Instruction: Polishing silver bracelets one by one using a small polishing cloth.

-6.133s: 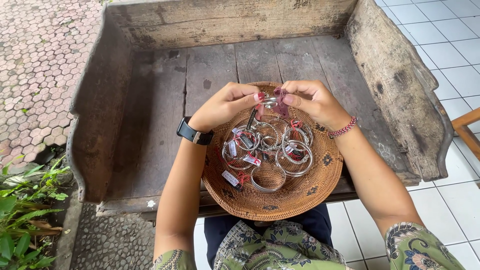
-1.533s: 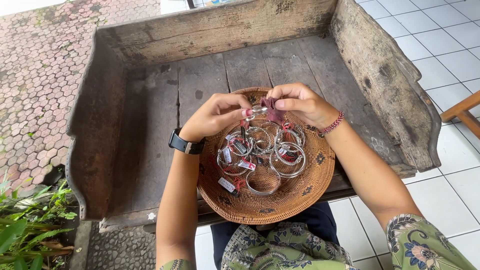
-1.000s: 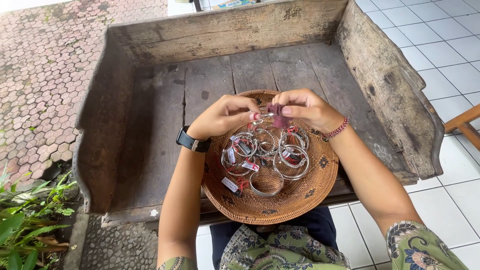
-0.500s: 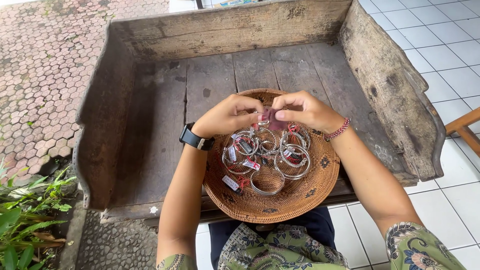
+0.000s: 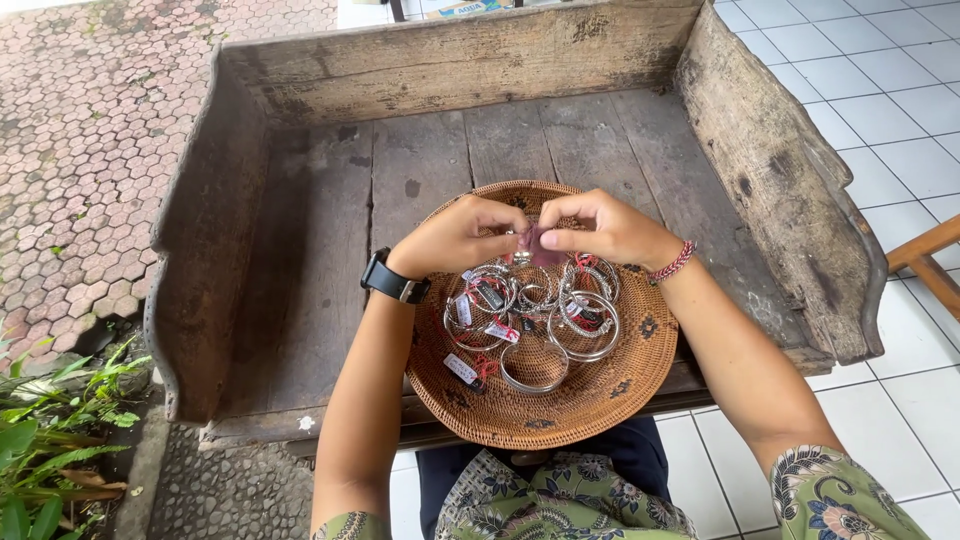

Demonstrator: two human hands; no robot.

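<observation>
A weathered wooden bench (image 5: 420, 160) with raised plank sides stands outdoors, between reddish paving stones (image 5: 90, 130) on the left and white floor tiles (image 5: 880, 120) on the right; green leaves (image 5: 45, 440) show at the near left. On its near edge sits a round woven basket tray (image 5: 590, 400) holding shiny metal bangles (image 5: 585, 325) with small red and white tags. Above the tray's far side, the left hand (image 5: 455, 235) and right hand (image 5: 610, 228) meet, fingers pinched together on a small reddish tag (image 5: 545, 245).
</observation>
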